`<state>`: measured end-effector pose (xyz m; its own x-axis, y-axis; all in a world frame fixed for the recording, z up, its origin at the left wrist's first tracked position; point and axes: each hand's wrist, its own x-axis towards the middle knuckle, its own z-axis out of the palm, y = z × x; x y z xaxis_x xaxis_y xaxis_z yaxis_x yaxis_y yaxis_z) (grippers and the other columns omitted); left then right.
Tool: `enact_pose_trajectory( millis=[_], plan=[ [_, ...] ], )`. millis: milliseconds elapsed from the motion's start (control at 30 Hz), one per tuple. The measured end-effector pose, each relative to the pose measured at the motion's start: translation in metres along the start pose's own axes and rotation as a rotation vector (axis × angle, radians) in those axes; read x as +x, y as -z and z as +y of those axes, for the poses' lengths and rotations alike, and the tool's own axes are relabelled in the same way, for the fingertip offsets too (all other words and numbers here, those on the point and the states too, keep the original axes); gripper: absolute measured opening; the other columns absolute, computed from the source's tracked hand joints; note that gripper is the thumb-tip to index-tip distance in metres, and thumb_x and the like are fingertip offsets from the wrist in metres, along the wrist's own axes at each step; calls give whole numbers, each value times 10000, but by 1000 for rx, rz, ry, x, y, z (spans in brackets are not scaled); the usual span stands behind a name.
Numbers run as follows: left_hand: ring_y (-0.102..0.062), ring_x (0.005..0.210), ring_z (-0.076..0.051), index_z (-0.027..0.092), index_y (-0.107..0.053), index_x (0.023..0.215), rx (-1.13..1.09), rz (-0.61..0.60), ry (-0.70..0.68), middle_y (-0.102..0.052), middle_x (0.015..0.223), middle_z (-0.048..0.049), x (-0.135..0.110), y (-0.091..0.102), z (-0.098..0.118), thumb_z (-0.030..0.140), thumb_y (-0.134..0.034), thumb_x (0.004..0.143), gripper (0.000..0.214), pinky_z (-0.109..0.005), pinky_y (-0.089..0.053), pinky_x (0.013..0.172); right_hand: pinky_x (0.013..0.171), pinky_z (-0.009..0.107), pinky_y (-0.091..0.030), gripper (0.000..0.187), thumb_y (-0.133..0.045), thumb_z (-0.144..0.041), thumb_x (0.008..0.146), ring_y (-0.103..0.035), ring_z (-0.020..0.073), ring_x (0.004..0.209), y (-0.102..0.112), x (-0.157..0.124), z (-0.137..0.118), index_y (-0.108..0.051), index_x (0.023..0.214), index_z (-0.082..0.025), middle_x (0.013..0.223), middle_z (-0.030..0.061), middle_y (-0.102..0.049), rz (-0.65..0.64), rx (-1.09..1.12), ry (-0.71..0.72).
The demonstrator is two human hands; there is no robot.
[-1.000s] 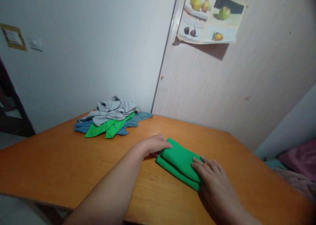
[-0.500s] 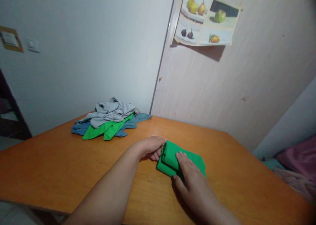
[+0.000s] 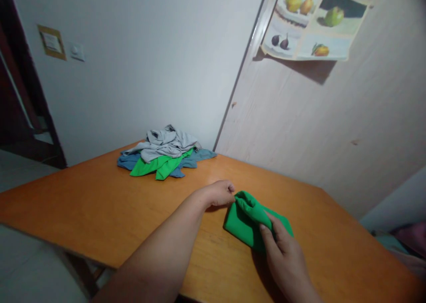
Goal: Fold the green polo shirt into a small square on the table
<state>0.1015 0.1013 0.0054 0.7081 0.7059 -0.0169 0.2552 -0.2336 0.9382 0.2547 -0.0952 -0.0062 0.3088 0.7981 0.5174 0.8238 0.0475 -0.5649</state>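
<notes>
A folded green garment (image 3: 241, 225) lies on the wooden table in front of me; its exact kind does not show. Its upper layer is lifted and bunched into a roll along the far side. My right hand (image 3: 286, 252) grips that raised fold at the right, thumb on the near side and fingers behind it. At the fold's left end is my left hand (image 3: 219, 194), its fingers curled and the tips at the garment's corner in a pinch. Those fingertips are partly hidden.
A loose heap of clothes (image 3: 166, 145), grey, bright green and blue, lies at the back left of the table (image 3: 83, 196) by the wall. A fruit picture sheet (image 3: 313, 23) hangs on the wooden panel. Pinkish fabric (image 3: 412, 238) shows beyond the right edge.
The garment's top layer was lying flat under my right palm; now it is raised and rolled, with my right thumb and fingers closed round it. The view has turned slightly left.
</notes>
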Motion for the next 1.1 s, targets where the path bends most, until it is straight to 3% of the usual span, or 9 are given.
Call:
enact_pose_trajectory(
  millis=[100, 200, 300, 500, 667, 833, 967, 1100],
  plan=[
    [-564, 630, -98, 158, -654, 999, 18, -10, -86, -661, 786, 15, 6, -11, -3, 65, -569, 640, 380, -169, -388, 547, 977, 412, -505, 420, -468, -445, 958, -630, 255, 1150, 0, 1, 4, -604, 1313, -267, 1278, 68, -671, -51, 53, -6],
    [-564, 659, -114, 146, -687, 908, 89, 25, -137, -660, 757, 6, 13, -17, -9, 51, -542, 649, 311, -183, -391, 570, 1026, 455, -478, 430, -462, -433, 963, -598, 268, 1209, 0, -2, 6, -587, 1333, -252, 1322, 86, -644, -64, 27, 24],
    [-543, 648, -136, 149, -698, 791, 181, 93, -152, -641, 692, 2, 20, -17, -17, 80, -548, 664, 208, -213, -379, 576, 1094, 533, -411, 435, -460, -372, 970, -551, 272, 1277, -1, -8, 7, -542, 1379, -249, 1384, 93, -598, -70, -111, 133],
    [-554, 676, -157, 165, -704, 752, 277, 137, -169, -660, 697, -7, 27, -13, -23, 105, -556, 677, 176, -231, -385, 608, 1130, 610, -330, 406, -483, -236, 944, -515, 280, 1321, -3, -17, 4, -561, 1342, -255, 1420, 84, -569, -104, -412, 388],
    [-527, 624, -140, 154, -698, 761, 270, 99, -161, -639, 678, 0, 25, -10, -19, 112, -554, 698, 163, -223, -371, 569, 1115, 616, -342, 405, -471, -242, 952, -531, 280, 1306, -2, -16, 0, -545, 1350, -255, 1411, 81, -578, -125, -444, 357],
    [-497, 569, -108, 143, -697, 905, 216, 1, -155, -614, 672, 33, 18, -6, -19, 110, -563, 697, 249, -196, -362, 528, 1115, 639, -318, 403, -438, -269, 976, -552, 274, 1281, 4, -7, -5, -518, 1371, -261, 1378, 78, -606, -141, -395, 281],
    [-477, 585, -115, 151, -687, 785, 249, 23, -160, -589, 643, 36, 20, -7, -18, 94, -568, 660, 182, -202, -336, 529, 1133, 652, -264, 401, -434, -273, 977, -552, 277, 1277, 7, -1, -12, -520, 1369, -273, 1383, 75, -603, -114, -425, 296],
    [-493, 627, -136, 168, -683, 713, 284, 58, -158, -599, 640, 25, 24, -7, -16, 89, -577, 637, 153, -217, -344, 560, 1158, 651, -192, 458, -454, -208, 944, -520, 286, 1310, 0, -9, -16, -495, 1397, -265, 1430, 68, -561, -115, -510, 404]
  ],
)
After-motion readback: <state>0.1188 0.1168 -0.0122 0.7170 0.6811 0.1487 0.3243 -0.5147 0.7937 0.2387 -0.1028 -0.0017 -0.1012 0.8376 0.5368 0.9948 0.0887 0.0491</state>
